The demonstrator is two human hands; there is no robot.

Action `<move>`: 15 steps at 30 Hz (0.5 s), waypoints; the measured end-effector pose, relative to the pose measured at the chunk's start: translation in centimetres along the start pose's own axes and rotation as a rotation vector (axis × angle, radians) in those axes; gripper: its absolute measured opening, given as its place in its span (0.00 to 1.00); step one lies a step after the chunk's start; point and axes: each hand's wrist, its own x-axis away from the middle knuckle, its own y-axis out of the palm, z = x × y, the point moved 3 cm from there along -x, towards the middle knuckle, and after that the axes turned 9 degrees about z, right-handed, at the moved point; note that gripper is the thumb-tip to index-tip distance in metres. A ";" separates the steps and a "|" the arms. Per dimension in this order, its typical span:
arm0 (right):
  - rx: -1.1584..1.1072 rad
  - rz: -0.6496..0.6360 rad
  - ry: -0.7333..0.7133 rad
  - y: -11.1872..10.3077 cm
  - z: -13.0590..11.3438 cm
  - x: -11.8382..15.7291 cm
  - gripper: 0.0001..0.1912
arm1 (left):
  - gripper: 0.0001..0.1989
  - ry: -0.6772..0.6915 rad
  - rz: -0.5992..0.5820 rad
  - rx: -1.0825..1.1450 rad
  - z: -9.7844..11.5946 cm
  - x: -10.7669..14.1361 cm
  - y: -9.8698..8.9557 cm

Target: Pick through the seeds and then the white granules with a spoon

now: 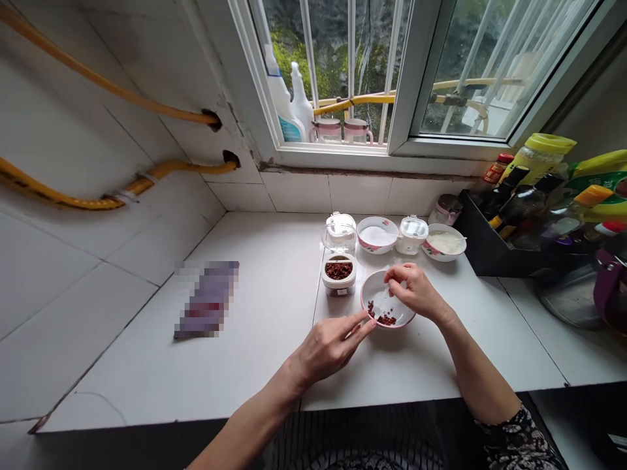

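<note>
A white bowl with a pink rim (pixel 406 318) sits on the counter, with a small scatter of reddish-brown bits that look like peppercorns (pixel 386 320) at its bottom. My right hand (pixel 414 287) pinches the handle of a small, pale, see-through spoon (pixel 383 297) that dips into this bowl. At the bowl's left rim, the fingertips of my left hand (pixel 333 346) hold the edge; its thumb is mostly hidden. Just left of the bowl stands a square jar (pixel 339 287), its lid up, filled with the same reddish-brown bits.
Behind are a flowered bowl of white grains (pixel 377 247), two white-lidded jars, one a closed jar (pixel 413 235), and a bowl of pale powder (pixel 444 254). A black bottle box (pixel 494 251) stands right. A blurred purple packet (pixel 208 300) lies left. Yellow pipes (pixel 176 168) cross the wall.
</note>
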 end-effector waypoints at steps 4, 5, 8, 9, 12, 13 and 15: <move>-0.147 0.018 0.133 -0.5 0.2 -0.1 0.07 | 0.16 -0.003 0.011 0.004 0.0 0.0 0.0; -0.189 0.029 0.175 -0.7 0.4 -0.1 0.06 | 0.16 -0.005 0.010 0.007 0.0 0.0 0.0; -0.320 0.075 0.291 -1.2 1.0 -0.3 0.05 | 0.18 -0.010 0.001 0.010 -0.1 0.0 0.0; -0.363 0.091 0.319 -1.2 1.2 -0.3 0.05 | 0.19 -0.011 -0.002 0.009 -0.1 0.0 0.0; -0.471 0.108 0.375 -1.2 1.6 -0.5 0.06 | 0.20 -0.010 -0.002 0.013 -0.1 0.0 0.0; -0.492 0.111 0.388 -1.1 1.7 -0.6 0.06 | 0.20 -0.010 0.000 0.014 -0.1 0.0 0.0; -0.513 0.118 0.405 -1.1 1.9 -0.7 0.06 | 0.20 -0.012 0.004 0.016 -0.1 -0.1 0.0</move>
